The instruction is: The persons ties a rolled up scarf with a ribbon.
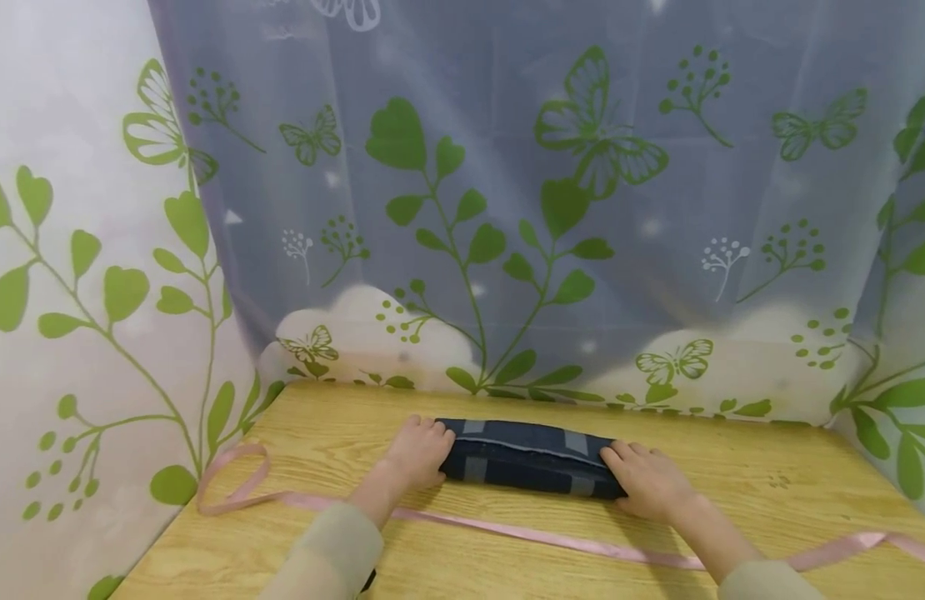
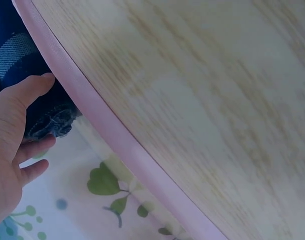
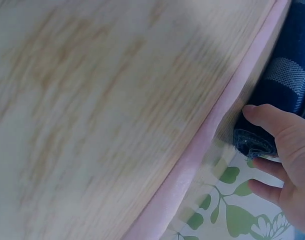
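Note:
A dark navy cloth (image 1: pixel 522 477) with pale grey woven patches lies rolled into a thick bundle near the back of the table. My left hand (image 1: pixel 417 454) grips its left end, thumb on the near side and fingers over the top. At the opposite end, my right hand (image 1: pixel 650 479) holds the roll the same way. Both wrist views show the frayed, coiled ends of the cloth (image 3: pixel 262 95) beside the thumbs. A long pink ribbon (image 1: pixel 522 539) runs across the table in front of the roll, passing beneath both forearms.
The wood-grain table (image 1: pixel 342 433) meets a hanging backdrop (image 1: pixel 462 83) printed with green leaves and butterflies just behind the roll. Similar printed walls stand at left and right. The ribbon loops at the table's left edge and twists at the right.

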A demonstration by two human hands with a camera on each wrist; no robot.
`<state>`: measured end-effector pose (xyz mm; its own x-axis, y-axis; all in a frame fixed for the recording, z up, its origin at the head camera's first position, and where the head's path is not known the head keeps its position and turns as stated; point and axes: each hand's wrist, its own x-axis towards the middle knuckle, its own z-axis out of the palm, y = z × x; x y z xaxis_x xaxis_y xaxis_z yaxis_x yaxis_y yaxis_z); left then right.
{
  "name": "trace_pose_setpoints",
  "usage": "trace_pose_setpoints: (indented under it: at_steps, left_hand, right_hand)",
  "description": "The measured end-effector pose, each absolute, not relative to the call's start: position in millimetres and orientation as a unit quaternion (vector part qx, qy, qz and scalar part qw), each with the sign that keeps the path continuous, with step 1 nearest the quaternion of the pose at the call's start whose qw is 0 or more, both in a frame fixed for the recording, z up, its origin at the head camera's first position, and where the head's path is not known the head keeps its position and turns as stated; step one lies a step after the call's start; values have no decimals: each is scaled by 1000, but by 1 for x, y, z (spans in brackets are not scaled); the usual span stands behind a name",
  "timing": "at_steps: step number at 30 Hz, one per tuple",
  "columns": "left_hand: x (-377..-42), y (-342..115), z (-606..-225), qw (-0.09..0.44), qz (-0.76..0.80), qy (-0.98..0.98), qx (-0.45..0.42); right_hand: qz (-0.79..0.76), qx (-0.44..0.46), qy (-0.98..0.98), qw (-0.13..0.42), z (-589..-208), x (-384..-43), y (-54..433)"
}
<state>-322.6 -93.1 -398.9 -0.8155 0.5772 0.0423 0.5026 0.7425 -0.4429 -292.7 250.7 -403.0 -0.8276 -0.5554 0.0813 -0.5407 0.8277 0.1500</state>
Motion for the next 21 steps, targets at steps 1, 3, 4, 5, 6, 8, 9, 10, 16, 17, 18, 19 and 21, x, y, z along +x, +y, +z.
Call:
trace_pose_setpoints:
  at_steps: [1,3,4,5,6,8,9,10,16,17,18,19,21]
  left_hand:
    - [-323,-93,-399,90,211,-929,-292]
    - [-323,-92,-399,90,210,-929,-291]
    - [-323,-91,-399,90,207,-930,-290]
    - [-323,-91,-400,89,204,-931,-289]
    - [-323,-91,-400,88,203,-932,-288]
    - [-323,-91,-400,85,197,-934,-286]
    - [-324,-91,-401,84,194,-935,-285]
    - [-324,-91,-401,83,189,-936,-284]
    - [-324,-91,-402,73,167,-947,-264]
    - [-323,-91,-402,73,166,-948,-262]
    - [-323,-90,-402,73,167,-948,-262]
    - [-323,-90,-401,73,167,-948,-263]
    - [-322,-89,-401,70,168,-947,-265]
  right_hand:
    - [-63,290,-953,60,-403,-293,251]
    - [-71,298,-950,65,-403,-295,252]
    - [-76,304,-947,69,-404,-295,252]
    - [-82,310,-944,75,-403,-296,252]
    - [-89,316,-941,81,-403,-297,253]
    - [-101,327,-935,91,-403,-298,253]
    - [-106,331,-933,95,-403,-298,253]
    - [-109,334,-931,97,-403,-298,253]
    - [-105,335,-931,97,-402,-299,251]
    - [-102,334,-932,95,-402,-300,251]
    - [-99,332,-934,92,-402,-300,251]
    - [-96,329,-935,89,-402,-300,250]
    - [-91,325,-937,85,-402,-301,250]
